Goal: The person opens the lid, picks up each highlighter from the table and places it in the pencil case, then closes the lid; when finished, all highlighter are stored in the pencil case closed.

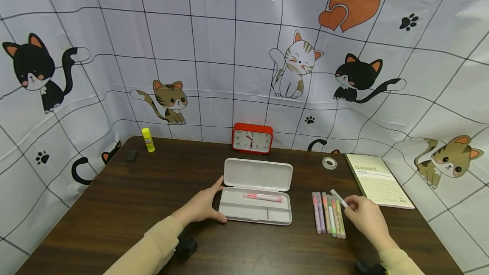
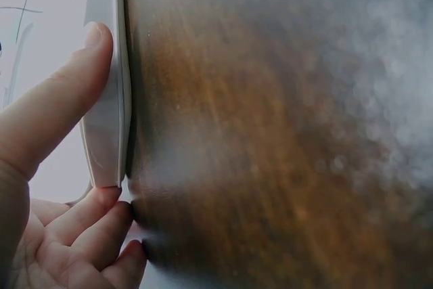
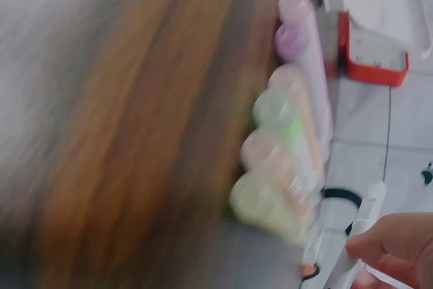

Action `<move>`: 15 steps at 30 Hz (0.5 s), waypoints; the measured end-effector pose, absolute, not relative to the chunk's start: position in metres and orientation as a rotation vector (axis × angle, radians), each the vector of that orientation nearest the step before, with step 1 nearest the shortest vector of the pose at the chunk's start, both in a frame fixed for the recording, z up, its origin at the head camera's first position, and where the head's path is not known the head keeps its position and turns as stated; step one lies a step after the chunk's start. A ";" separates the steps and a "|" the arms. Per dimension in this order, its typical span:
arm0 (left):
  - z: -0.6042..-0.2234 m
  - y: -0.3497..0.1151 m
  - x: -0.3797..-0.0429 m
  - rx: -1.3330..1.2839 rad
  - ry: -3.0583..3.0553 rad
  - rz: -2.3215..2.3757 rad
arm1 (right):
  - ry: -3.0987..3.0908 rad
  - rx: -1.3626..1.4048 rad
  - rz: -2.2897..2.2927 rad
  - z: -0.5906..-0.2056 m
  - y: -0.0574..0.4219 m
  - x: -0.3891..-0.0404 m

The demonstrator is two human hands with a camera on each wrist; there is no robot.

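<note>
A white pencil case [image 1: 255,220] lies with its lid raised on the dark table, and one pink marker [image 1: 263,197] rests in its upper compartment. My left hand [image 1: 204,205] holds the case at its left end; in the left wrist view the thumb [image 2: 64,99] lies along the front wall and the fingertips touch the corner. Over the right end of a row of pastel markers [image 1: 327,213], my right hand [image 1: 366,220] pinches a slim white marker [image 1: 339,198] between thumb and fingers. The right wrist view shows this white marker [image 3: 362,228] tilted, apart from the row.
A red clock [image 1: 252,138] stands behind the case against the cat-print cloth. At the back left are a yellow glue stick [image 1: 148,140] and a small dark block [image 1: 131,156]. A white tape roll [image 1: 329,163] and a notebook [image 1: 378,179] lie at the right.
</note>
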State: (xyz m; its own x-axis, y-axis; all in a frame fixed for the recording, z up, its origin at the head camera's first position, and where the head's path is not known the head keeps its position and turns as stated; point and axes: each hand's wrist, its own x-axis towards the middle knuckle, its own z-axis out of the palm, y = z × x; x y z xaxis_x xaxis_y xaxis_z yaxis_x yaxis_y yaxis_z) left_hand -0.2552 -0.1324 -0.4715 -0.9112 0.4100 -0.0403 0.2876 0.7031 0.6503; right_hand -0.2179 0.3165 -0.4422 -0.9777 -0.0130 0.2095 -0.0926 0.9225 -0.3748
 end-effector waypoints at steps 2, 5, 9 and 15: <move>-0.471 -0.133 -0.256 0.574 2.728 0.998 | -2.858 0.128 0.567 -0.439 0.309 -0.219; -0.472 -0.133 -0.256 0.579 2.732 0.997 | -2.839 0.182 0.553 -0.434 0.296 -0.221; -0.472 -0.134 -0.256 0.574 2.734 1.000 | -2.830 0.236 0.529 -0.429 0.280 -0.227; -0.471 -0.133 -0.255 0.579 2.717 1.016 | -2.818 0.305 0.536 -0.426 0.259 -0.236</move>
